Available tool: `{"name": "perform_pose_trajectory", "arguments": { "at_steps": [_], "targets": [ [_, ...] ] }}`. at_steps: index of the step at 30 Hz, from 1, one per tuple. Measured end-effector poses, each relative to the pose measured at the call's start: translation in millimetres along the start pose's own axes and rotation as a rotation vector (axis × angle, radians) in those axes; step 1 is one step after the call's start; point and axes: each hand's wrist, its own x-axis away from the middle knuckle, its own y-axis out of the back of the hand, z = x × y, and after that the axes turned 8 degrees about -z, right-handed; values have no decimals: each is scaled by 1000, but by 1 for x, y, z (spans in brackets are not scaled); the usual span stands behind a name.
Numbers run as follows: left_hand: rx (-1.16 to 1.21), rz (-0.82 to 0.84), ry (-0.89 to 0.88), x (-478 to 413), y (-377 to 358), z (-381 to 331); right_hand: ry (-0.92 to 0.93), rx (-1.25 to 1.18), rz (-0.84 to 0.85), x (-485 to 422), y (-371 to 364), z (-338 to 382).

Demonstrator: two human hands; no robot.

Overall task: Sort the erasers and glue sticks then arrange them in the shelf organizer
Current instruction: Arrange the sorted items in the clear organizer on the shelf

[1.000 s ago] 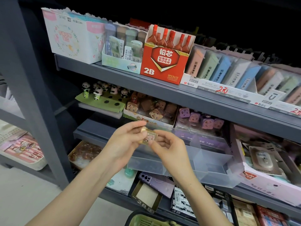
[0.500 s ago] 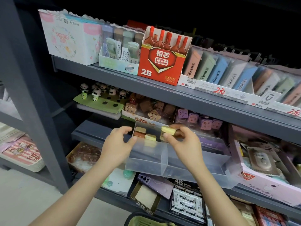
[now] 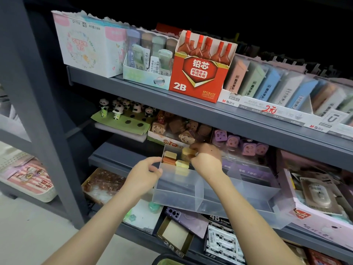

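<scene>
A clear plastic shelf organizer (image 3: 191,190) with several compartments sits on the middle shelf. At the back of its left compartment lie small wrapped erasers (image 3: 172,158), cream, brown and yellow. My right hand (image 3: 205,157) reaches into that compartment and pinches a yellow eraser (image 3: 186,152) just above the others. My left hand (image 3: 143,174) holds the organizer's left wall, thumb on its rim. No glue sticks can be made out.
Behind the organizer stand boxes of toast-shaped erasers (image 3: 179,131), purple erasers (image 3: 242,144) and panda figures (image 3: 122,111). The upper shelf holds a red 2B lead box (image 3: 198,73). The grey shelf edge (image 3: 210,115) hangs right over my hands. A pink box (image 3: 315,209) sits at right.
Both hands were together pinching one eraser in front of the organizer. The right hand has since carried a yellow eraser back into the left compartment; the left hand moved to the organizer's wall.
</scene>
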Motion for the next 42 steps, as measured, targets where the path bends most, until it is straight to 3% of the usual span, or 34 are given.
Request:
{"name": "perform_pose_trajectory", "arguments": {
  "at_steps": [7,13,19,28,37,42],
  "targets": [
    [32,-7,20,1,-1,0,52,28,-102,8,-17,0],
    [31,-3,26,-1,-3,3,50,6,58,3,-19,-3],
    [12,-7,9,-1,-4,4,-44,-122,41,1,-24,-1],
    [-11,-12,-12,-2,-5,4,12,82,-109,7,-25,6],
    [-50,-19,-19,0,-4,2,69,425,-11,3,-21,11],
    [-27,-12,-11,-1,-4,3,79,190,-15,3,-20,2]
  ]
}}
